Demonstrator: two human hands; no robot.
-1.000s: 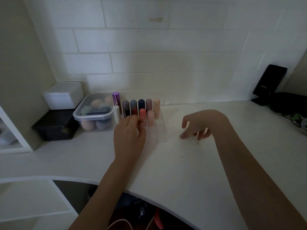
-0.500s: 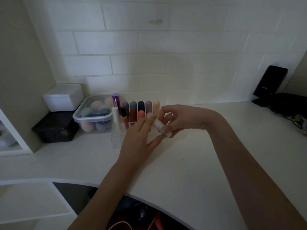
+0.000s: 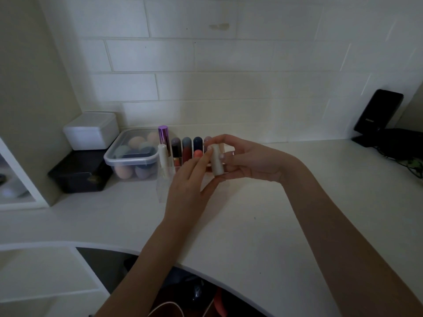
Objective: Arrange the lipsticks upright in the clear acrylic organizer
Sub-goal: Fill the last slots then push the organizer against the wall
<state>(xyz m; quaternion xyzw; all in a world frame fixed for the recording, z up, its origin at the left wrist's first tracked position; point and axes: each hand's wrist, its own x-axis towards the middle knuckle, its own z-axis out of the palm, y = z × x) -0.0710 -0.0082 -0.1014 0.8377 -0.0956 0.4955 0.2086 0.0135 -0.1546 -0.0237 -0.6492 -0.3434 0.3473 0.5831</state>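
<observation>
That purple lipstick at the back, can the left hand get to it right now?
Probably yes. The left hand is by the organizer, fingers only touching the cream lipstick that the right hand holds. The purple lipstick stands tallest, its top clear.

Both forearms are bare from the bottom edge of the view up to the wrists, with no sleeve showing on either. The left hand (image 3: pixel 187 179) wears nothing that can be made out. The right hand (image 3: pixel 249 161) carries a small ring (image 3: pixel 233 153) on one finger, pale and shiny; the dim light hides any detail. Its fingernails look short and plain.
</observation>
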